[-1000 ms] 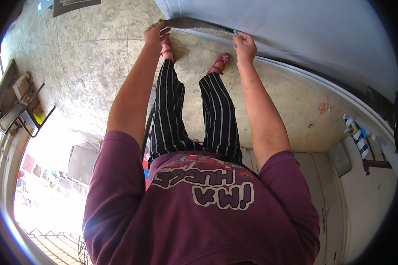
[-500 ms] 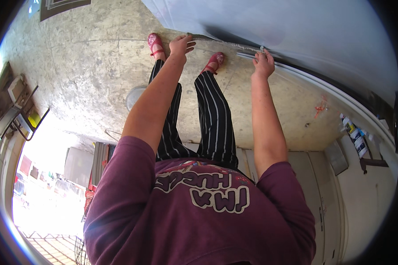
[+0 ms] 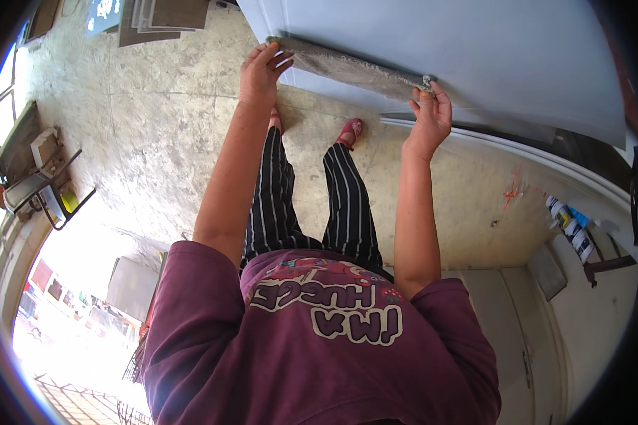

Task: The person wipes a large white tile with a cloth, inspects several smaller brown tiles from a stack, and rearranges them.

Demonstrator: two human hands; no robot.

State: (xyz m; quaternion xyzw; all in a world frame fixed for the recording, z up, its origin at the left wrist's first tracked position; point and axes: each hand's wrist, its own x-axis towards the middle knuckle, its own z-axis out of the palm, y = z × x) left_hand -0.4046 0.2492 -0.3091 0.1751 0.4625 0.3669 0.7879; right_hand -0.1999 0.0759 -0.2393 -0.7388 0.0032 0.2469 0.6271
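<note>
A grey-brown cloth (image 3: 354, 71), fuzzy along its upper edge, stretches between my two hands in front of a pale bluish-white panel (image 3: 489, 57). My left hand (image 3: 261, 72) pinches its left corner between thumb and forefinger, the other fingers loosely curled. At the opposite corner, my right hand (image 3: 429, 120) grips a bunched bit of the cloth between its fingertips. The cloth hangs tilted, its right end nearer to me. Whether its back touches the panel I cannot tell.
My red shoe (image 3: 349, 132) stands on the mottled concrete floor (image 3: 184, 127). A white rail (image 3: 517, 145) runs along the right. Bottles (image 3: 573, 230) stand at the far right wall. A chair-like metal frame (image 3: 46, 191) is at the left, by a bright opening.
Both hands have lifted the cloth, which now shows as a broad strip against the panel instead of a thin edge. My left hand has moved left; the view has shifted a little.
</note>
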